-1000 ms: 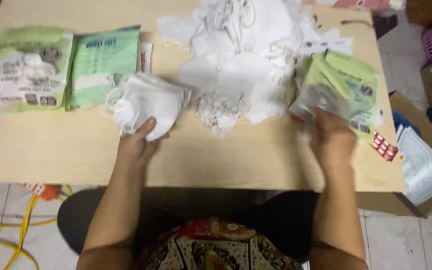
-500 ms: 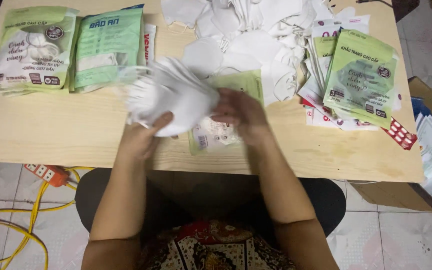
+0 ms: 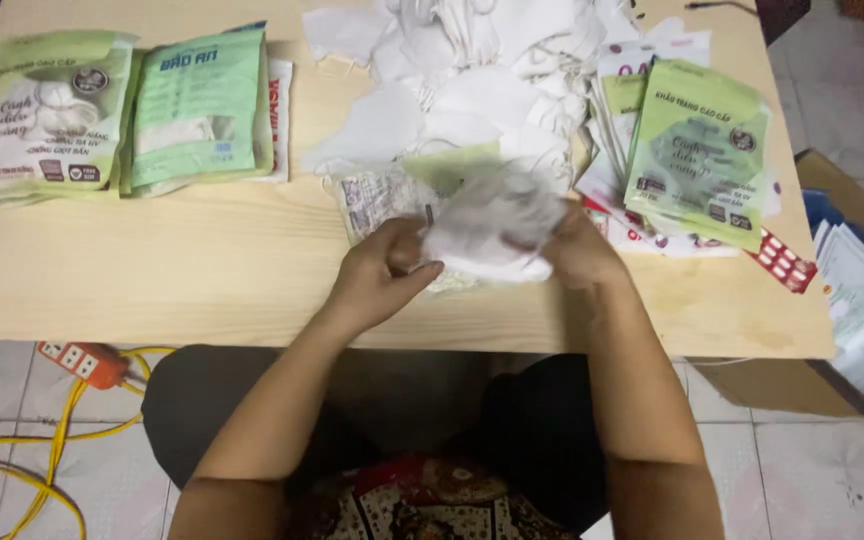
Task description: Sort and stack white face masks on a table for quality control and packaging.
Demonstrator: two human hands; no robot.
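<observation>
Hands meet near the tabletop's (image 3: 202, 270) front edge: left hand (image 3: 382, 275) and right hand (image 3: 577, 250) both pinching a white mask bundle (image 3: 492, 225) over a clear pouch (image 3: 377, 200).

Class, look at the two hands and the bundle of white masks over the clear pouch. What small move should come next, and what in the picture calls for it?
Probably ease the white masks further into the clear pouch. The left hand pinches the pouch by its edge, the right hand grips the bundle, and the masks appear to sit partly over the pouch on the wooden table; blur hides how far in they are.
</observation>
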